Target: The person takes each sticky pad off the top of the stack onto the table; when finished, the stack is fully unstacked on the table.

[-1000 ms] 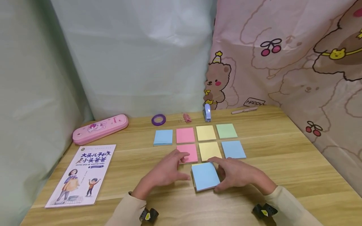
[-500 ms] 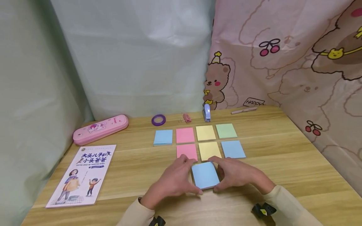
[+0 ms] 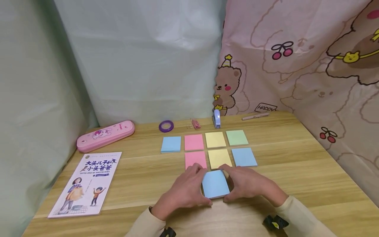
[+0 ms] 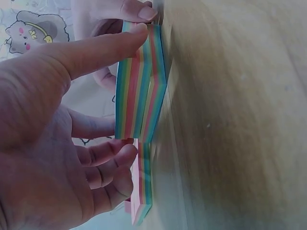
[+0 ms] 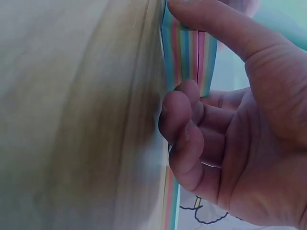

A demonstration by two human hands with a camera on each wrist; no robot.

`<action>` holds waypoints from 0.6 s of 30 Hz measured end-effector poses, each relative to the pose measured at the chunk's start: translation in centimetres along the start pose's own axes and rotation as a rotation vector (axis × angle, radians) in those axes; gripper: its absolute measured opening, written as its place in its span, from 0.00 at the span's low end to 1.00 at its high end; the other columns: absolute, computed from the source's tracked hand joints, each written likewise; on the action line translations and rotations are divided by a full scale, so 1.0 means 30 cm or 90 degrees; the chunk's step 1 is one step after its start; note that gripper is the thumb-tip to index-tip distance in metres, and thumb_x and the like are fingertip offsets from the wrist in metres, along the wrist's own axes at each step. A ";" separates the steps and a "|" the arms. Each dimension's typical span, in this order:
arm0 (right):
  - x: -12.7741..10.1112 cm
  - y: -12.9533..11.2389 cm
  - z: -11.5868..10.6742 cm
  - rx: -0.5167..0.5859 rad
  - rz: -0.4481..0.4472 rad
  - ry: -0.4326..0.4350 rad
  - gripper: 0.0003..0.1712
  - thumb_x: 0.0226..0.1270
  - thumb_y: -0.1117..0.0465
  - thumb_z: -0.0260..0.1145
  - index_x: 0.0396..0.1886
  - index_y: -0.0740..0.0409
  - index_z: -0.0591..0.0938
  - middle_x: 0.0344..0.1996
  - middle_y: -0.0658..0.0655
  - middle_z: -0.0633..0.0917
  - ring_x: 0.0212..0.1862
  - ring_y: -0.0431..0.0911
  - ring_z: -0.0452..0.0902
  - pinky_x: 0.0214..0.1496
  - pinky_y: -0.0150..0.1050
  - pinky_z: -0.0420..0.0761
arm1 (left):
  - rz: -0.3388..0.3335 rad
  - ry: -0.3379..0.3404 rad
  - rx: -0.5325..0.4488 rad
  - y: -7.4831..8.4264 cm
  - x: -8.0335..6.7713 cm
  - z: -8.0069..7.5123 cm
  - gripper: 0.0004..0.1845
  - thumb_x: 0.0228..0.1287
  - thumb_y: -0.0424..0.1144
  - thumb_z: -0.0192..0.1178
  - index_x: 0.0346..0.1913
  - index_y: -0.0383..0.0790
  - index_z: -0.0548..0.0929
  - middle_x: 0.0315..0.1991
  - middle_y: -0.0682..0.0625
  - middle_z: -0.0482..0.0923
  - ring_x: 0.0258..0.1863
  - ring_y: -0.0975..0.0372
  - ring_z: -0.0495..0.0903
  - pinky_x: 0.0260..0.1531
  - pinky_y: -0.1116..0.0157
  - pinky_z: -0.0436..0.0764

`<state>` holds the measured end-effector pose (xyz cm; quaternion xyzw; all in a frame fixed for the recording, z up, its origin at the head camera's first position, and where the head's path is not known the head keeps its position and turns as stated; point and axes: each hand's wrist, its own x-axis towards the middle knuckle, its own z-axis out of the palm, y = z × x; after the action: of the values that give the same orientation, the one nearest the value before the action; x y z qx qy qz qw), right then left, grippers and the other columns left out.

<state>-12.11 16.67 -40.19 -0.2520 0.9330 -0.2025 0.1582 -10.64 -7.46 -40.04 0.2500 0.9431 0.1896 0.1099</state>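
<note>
Left hand [image 3: 185, 192]: you are gripping the near-left edge of the sticky-note pad [image 3: 215, 183], fingers curled round it.
Right hand [image 3: 247, 184]: you are pinching its right edge likewise.
Pad: it is lying on the surface [image 3: 296, 158], just below the yellow pad [image 3: 219, 158].
Risk: squeezing unevenly could be fanning or splitting the layered sheets.
Change: your left hand is now closing on the pad instead of resting beside it.
</note>
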 end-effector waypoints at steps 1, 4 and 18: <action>0.000 0.000 0.001 -0.006 0.000 0.003 0.52 0.45 0.42 0.87 0.68 0.51 0.73 0.33 0.43 0.82 0.34 0.39 0.74 0.36 0.37 0.77 | 0.003 -0.001 -0.001 0.000 0.000 0.000 0.53 0.42 0.58 0.86 0.71 0.41 0.75 0.61 0.49 0.73 0.51 0.60 0.72 0.48 0.63 0.82; 0.001 0.002 0.003 -0.009 0.000 0.007 0.51 0.45 0.43 0.86 0.67 0.50 0.74 0.33 0.43 0.80 0.33 0.40 0.73 0.35 0.37 0.76 | 0.012 -0.004 -0.003 -0.001 0.000 -0.002 0.51 0.44 0.57 0.86 0.70 0.41 0.76 0.60 0.49 0.74 0.50 0.61 0.73 0.47 0.63 0.82; 0.010 0.021 0.001 0.024 -0.001 -0.002 0.52 0.46 0.44 0.87 0.69 0.50 0.73 0.32 0.44 0.81 0.33 0.40 0.74 0.34 0.37 0.76 | 0.014 -0.023 0.000 -0.005 0.009 -0.016 0.51 0.49 0.55 0.84 0.74 0.40 0.73 0.58 0.48 0.75 0.50 0.60 0.74 0.47 0.61 0.83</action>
<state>-12.59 16.98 -40.56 -0.2499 0.9285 -0.2200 0.1645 -11.10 -7.60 -39.70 0.2635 0.9382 0.1864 0.1247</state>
